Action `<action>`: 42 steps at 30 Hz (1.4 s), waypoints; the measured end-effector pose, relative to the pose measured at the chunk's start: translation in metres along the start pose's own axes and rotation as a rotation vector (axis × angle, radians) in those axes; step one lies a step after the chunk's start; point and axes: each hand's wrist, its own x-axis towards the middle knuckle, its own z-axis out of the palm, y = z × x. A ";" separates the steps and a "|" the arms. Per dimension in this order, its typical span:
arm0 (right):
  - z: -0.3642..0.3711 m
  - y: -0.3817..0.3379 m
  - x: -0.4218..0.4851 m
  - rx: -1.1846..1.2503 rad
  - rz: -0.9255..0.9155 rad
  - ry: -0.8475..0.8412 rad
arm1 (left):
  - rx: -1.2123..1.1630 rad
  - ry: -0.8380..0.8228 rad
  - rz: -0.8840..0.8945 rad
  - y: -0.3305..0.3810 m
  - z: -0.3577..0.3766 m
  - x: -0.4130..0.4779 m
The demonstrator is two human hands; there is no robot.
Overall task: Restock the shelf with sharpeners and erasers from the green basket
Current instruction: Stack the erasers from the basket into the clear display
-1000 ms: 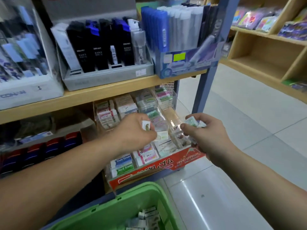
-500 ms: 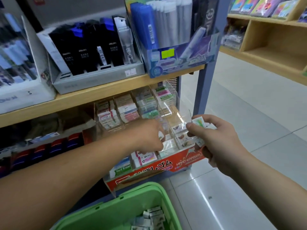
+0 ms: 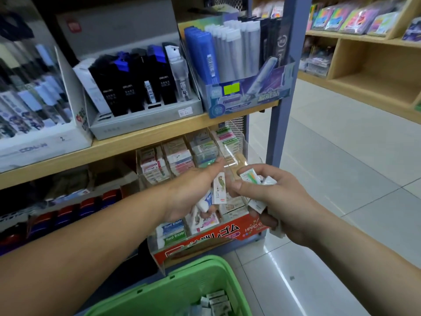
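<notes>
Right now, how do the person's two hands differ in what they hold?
The left hand pinches one white eraser pack, held upright; the right hand grips a bundle of small packs. The left hand's index finger stretches toward the clear display compartments; the right hand's fingers are curled. Both hover in front of the eraser shelf, above the green basket.

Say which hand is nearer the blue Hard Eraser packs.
Left. The left hand hovers just above the blue packs; the right hand, gripping erasers, is off to their right.
</notes>
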 end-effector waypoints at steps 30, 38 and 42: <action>-0.055 0.015 0.018 0.032 -0.020 0.571 | 0.661 0.505 0.465 0.004 0.032 0.060; -0.052 0.018 0.022 0.045 -0.003 0.532 | 0.921 0.438 0.587 0.003 0.026 0.065; -0.051 0.019 0.024 0.070 -0.005 0.526 | 0.902 0.423 0.632 0.002 0.025 0.064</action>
